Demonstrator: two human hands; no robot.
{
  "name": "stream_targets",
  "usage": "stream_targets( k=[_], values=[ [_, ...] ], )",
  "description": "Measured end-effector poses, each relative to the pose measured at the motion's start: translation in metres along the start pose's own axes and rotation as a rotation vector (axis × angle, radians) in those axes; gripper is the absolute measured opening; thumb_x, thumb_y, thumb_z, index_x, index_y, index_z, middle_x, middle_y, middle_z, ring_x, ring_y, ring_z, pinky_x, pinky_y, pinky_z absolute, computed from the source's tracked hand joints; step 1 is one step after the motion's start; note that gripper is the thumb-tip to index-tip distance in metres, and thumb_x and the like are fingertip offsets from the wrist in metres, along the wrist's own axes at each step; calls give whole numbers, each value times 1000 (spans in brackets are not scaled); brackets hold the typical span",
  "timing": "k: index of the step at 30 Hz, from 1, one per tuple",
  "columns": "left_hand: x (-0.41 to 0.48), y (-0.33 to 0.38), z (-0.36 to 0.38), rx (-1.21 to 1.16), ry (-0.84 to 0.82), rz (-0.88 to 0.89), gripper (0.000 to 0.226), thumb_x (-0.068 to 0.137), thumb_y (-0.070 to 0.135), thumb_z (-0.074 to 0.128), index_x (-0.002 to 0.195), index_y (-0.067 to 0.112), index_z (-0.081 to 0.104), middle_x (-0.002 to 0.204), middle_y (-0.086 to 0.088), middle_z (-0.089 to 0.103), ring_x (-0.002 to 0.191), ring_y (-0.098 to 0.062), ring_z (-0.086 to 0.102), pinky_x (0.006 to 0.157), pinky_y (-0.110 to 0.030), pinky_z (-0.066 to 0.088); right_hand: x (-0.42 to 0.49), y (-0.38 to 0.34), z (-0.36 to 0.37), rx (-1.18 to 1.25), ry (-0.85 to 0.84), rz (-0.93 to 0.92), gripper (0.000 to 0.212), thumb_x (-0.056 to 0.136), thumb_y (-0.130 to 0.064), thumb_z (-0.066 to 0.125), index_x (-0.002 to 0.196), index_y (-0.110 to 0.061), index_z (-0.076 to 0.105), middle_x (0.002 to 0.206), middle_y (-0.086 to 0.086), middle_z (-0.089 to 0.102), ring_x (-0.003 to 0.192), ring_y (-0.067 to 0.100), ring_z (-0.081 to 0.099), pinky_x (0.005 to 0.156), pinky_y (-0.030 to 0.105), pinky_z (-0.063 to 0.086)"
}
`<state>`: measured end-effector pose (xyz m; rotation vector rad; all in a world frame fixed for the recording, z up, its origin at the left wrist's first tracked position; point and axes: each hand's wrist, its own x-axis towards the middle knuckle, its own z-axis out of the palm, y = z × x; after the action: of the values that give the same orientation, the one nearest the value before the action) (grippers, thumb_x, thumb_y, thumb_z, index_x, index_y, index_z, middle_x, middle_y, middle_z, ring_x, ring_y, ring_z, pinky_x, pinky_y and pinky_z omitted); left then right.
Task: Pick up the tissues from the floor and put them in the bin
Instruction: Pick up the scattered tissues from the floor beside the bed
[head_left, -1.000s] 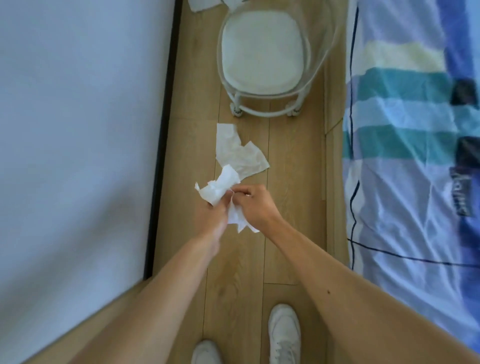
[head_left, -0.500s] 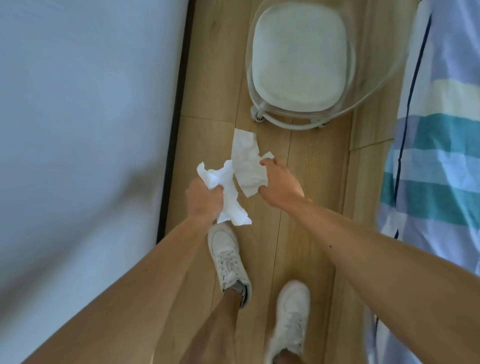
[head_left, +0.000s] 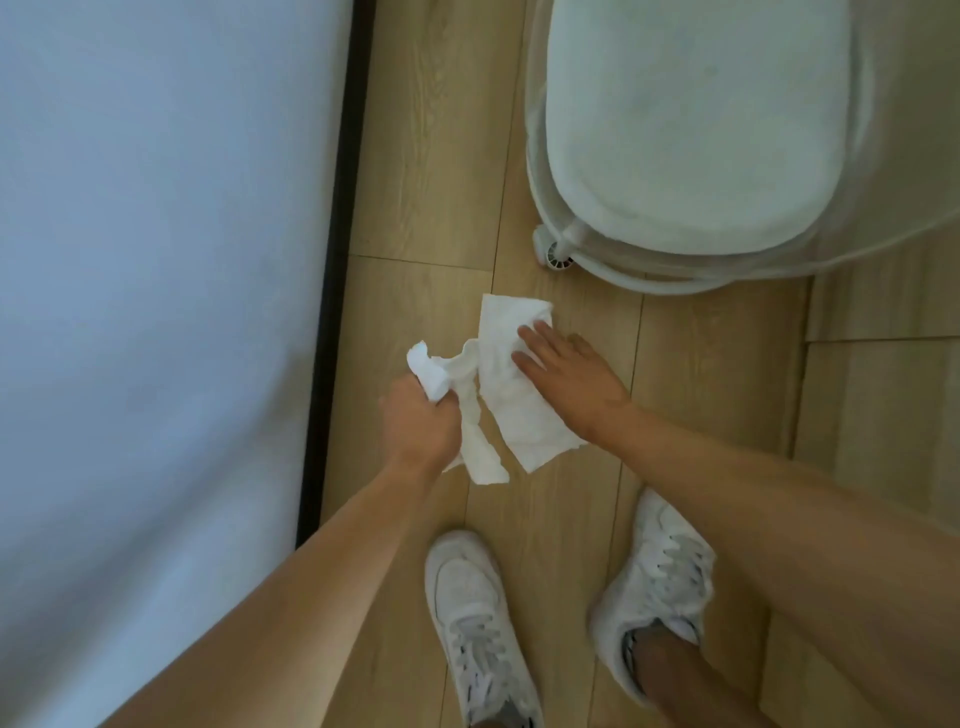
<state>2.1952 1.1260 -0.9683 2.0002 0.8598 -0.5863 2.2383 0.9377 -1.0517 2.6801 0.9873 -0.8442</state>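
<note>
- Left hand (head_left: 422, 422) clenched round a crumpled tissue (head_left: 457, 410); wad sticks out above the fist, a loose tail hangs below it. Same grip as 0.5 s ago.
- Right hand (head_left: 569, 382) changed: fingers were curled on the flat tissue (head_left: 511, 384) half a second back, now spread flat on top of it, not closed round anything. Cannot tell if the sheet is lifted or lies on the floor (head_left: 426, 171).
- Flat tissue sits just under and left of the right palm, its edge touching the crumpled one beside the left fist.
- Bin (head_left: 696, 130) is ahead of the right hand, up and right, apart from both tissues; larger in view than before.
- Shoes (head_left: 478, 618) now side by side below the hands; earlier one foot was forward.
</note>
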Motion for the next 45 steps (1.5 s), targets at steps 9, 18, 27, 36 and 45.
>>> stream_targets(
  k=[9,18,27,36,45],
  values=[
    [7,3,-6,-19,37,-27,9,93,10,60,94,18,58,86,1,65,75,-9,63,61,-26,52,-5,9,2,384,-106,143,25,90,-7,56,114,-10,62,111,8,64,98,27,64,68,33,42],
    [-63,127,-75,-396,34,-79,18,89,22,63,101,36,65,85,15,77,82,-5,73,57,-18,56,-57,7,-191,1705,122,559,16,85,-12,55,75,-20,65,64,-8,61,55,9,55,43,16,42],
    [-95,305,-145,-613,-305,87,37,93,27,66,127,12,62,121,-19,70,111,-40,68,87,-53,56,-94,95,-392,1750,128,220,19,93,-16,62,86,-25,77,83,-3,77,78,12,72,71,28,56],
    [-42,451,-134,-683,-305,-102,28,92,24,68,117,11,71,111,-10,76,100,-23,72,81,-34,59,-66,201,-474,1357,274,156,49,70,-44,81,115,-30,66,99,-11,71,89,10,68,74,28,56],
    [35,560,-120,-505,-412,-23,49,76,45,75,117,18,71,107,-3,78,102,-22,73,87,-36,54,5,290,-492,1242,557,331,37,79,-12,71,112,-25,62,80,-10,72,70,7,69,58,25,58]
  ],
)
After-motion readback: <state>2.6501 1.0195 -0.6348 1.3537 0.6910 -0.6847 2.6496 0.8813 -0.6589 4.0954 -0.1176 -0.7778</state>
